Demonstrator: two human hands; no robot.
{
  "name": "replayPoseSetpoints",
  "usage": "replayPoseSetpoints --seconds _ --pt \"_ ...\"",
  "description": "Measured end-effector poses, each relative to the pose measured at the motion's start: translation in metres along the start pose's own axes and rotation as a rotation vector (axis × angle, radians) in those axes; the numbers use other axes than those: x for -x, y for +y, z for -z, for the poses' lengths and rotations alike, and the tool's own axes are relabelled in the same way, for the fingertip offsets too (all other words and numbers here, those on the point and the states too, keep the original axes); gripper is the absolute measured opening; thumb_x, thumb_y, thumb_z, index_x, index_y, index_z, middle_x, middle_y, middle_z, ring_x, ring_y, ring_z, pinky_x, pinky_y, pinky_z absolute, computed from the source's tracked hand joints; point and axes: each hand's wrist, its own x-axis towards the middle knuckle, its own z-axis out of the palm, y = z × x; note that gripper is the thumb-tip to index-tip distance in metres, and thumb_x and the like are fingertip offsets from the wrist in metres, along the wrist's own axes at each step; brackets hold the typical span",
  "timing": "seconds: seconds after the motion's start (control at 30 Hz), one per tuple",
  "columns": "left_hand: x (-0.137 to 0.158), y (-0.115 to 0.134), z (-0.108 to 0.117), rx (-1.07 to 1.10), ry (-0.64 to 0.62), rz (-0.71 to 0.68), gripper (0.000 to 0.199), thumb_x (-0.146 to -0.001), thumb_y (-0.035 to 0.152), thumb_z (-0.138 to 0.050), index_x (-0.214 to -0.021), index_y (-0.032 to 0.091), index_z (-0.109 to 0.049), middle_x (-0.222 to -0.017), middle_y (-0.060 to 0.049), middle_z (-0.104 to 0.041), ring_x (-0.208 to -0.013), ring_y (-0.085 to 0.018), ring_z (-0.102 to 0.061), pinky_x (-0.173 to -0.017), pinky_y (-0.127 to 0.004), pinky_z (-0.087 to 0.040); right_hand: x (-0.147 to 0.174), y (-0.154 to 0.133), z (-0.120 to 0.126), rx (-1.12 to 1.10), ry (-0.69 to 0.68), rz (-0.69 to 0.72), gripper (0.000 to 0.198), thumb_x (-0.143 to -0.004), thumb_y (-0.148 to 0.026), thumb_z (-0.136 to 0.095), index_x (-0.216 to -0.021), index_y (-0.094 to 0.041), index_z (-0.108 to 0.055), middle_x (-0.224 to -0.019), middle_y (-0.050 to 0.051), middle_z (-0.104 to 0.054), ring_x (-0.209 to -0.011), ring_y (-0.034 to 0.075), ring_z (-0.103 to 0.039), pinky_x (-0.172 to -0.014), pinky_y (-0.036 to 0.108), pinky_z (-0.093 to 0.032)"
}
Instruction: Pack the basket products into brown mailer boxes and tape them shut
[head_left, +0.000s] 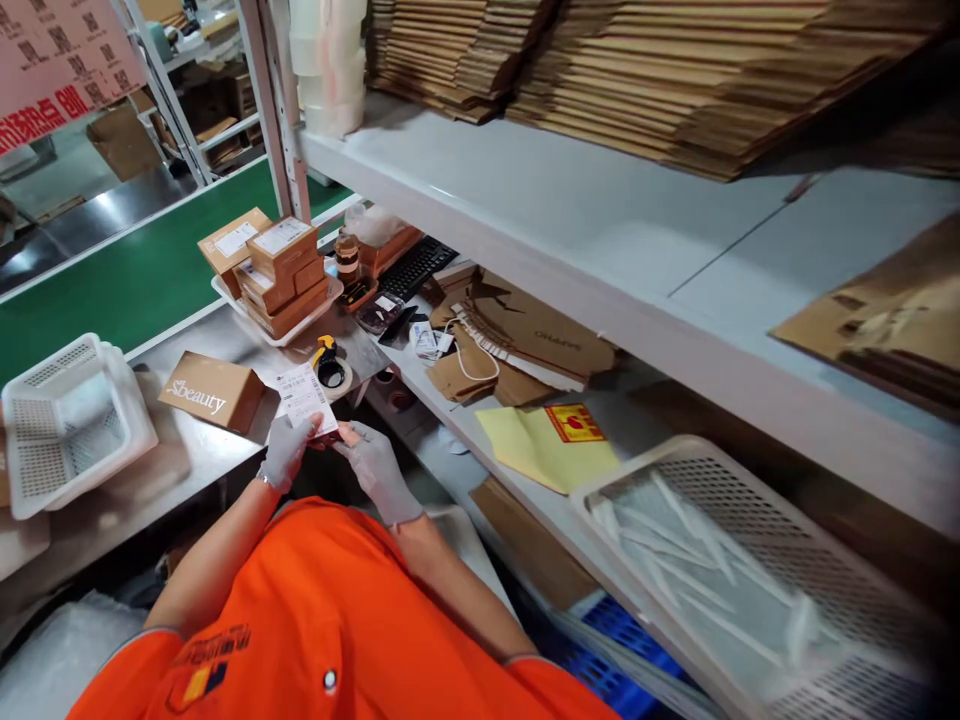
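A white printed shipping label [303,392] is held up in front of my body, over the edge of the metal table. My left hand [287,452], in a grey glove with bare fingertips, pinches the label's lower edge with its thumb on top. My right hand [377,472], gloved the same way, has its fingers closed at the label's lower right corner. A brown carton marked "beauty" [211,390] lies on the table left of the label. Just beyond the label sits a tape dispenser [330,365] with a yellow and black handle.
Small labelled cartons [281,265] are piled in a white tray [300,332]. White baskets [45,425] stand at left, beside a green conveyor belt [187,225]. A shelf [570,200] with flattened cardboard overhangs the right side. Below it are a yellow envelope [525,445] and a white basket [720,470].
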Motion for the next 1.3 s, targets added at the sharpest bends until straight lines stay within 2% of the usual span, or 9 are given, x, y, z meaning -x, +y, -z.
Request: replayPoseSetpoints --seconds 0.57,0.73,0.8,0.9,0.97,1.03,1.17,1.23,1.3 --pt "-0.001 -0.008 0.005 0.025 0.023 0.016 0.064 -0.073 0.061 -0.098 -0.111 0.012 -0.082 -0.112 -0.018 -0.085 -0.078 -0.025 -0.078 -0.062 -0.034 -0.065 -0.004 0.009 0.003 -0.012 0.003 -0.006 0.046 -0.070 -0.059 -0.099 -0.092 -0.021 -0.089 -0.096 0.006 -0.086 -0.093 0.024 -0.077 -0.100 0.043 -0.063" --pt "-0.001 -0.017 0.007 -0.203 -0.007 0.048 0.057 -0.083 0.054 -0.093 -0.120 0.012 -0.081 -0.120 -0.020 -0.083 -0.096 -0.032 -0.081 -0.073 -0.039 -0.067 -0.008 0.020 0.012 0.083 0.012 0.107 0.035 -0.077 -0.052 -0.094 -0.095 -0.022 -0.089 -0.113 0.006 -0.086 -0.106 0.025 -0.075 -0.105 0.039 -0.058" --pt "0.000 -0.020 0.007 -0.397 0.098 -0.020 0.060 -0.079 0.043 -0.097 -0.128 0.013 -0.078 -0.135 -0.022 -0.079 -0.113 -0.035 -0.079 -0.092 -0.043 -0.067 -0.009 0.023 0.016 0.128 0.059 0.140 0.031 -0.078 -0.051 -0.092 -0.090 -0.023 -0.088 -0.117 0.005 -0.084 -0.109 0.024 -0.073 -0.104 0.037 -0.057" --pt "0.004 -0.021 0.005 -0.611 0.212 -0.262 0.058 -0.076 0.030 -0.096 -0.129 0.015 -0.078 -0.152 -0.023 -0.069 -0.136 -0.037 -0.070 -0.115 -0.047 -0.057 -0.010 0.025 0.021 0.218 0.137 0.166 0.032 -0.079 -0.053 -0.089 -0.088 -0.023 -0.088 -0.113 0.006 -0.083 -0.103 0.023 -0.071 -0.097 0.035 -0.056" --pt "0.006 -0.019 0.004 -0.635 0.066 -0.394 0.031 -0.086 0.032 -0.085 -0.114 0.018 -0.083 -0.137 -0.018 -0.077 -0.129 -0.032 -0.072 -0.113 -0.044 -0.057 -0.010 0.025 0.023 0.284 0.143 0.204 0.031 -0.080 -0.053 -0.086 -0.085 -0.022 -0.087 -0.111 0.006 -0.082 -0.101 0.023 -0.070 -0.094 0.035 -0.055" --pt "0.007 -0.015 0.001 -0.605 -0.090 -0.417 0.017 -0.094 0.035 -0.074 -0.097 0.021 -0.083 -0.112 -0.011 -0.083 -0.108 -0.027 -0.077 -0.103 -0.039 -0.060 -0.009 0.024 0.023 0.333 0.114 0.258 0.029 -0.083 -0.052 -0.084 -0.079 -0.022 -0.085 -0.107 0.006 -0.080 -0.100 0.022 -0.070 -0.093 0.034 -0.054" --pt "0.007 -0.011 -0.004 -0.453 -0.100 -0.202 0.022 -0.088 0.041 -0.077 -0.084 0.020 -0.081 -0.083 -0.005 -0.080 -0.082 -0.022 -0.073 -0.083 -0.033 -0.059 0.000 0.016 0.030 0.266 0.009 0.235 0.029 -0.083 -0.049 -0.084 -0.074 -0.022 -0.081 -0.089 0.003 -0.076 -0.086 0.020 -0.067 -0.083 0.032 -0.054" --pt "0.003 -0.013 -0.007 -0.229 -0.120 -0.039 0.029 -0.082 0.047 -0.082 -0.082 0.019 -0.077 -0.080 -0.005 -0.079 -0.077 -0.021 -0.072 -0.074 -0.031 -0.058 0.005 0.006 0.046 0.131 -0.029 0.175 0.034 -0.080 -0.055 -0.085 -0.073 -0.022 -0.078 -0.083 0.003 -0.075 -0.080 0.021 -0.068 -0.079 0.034 -0.057" --pt "-0.002 -0.016 -0.013 0.003 -0.146 0.116 0.033 -0.078 0.050 -0.086 -0.087 0.020 -0.076 -0.087 -0.006 -0.081 -0.080 -0.022 -0.074 -0.072 -0.031 -0.059 0.011 -0.011 0.075 0.025 0.061 0.186 0.041 -0.078 -0.063 -0.082 -0.073 -0.023 -0.074 -0.079 0.004 -0.074 -0.078 0.023 -0.069 -0.076 0.038 -0.060"
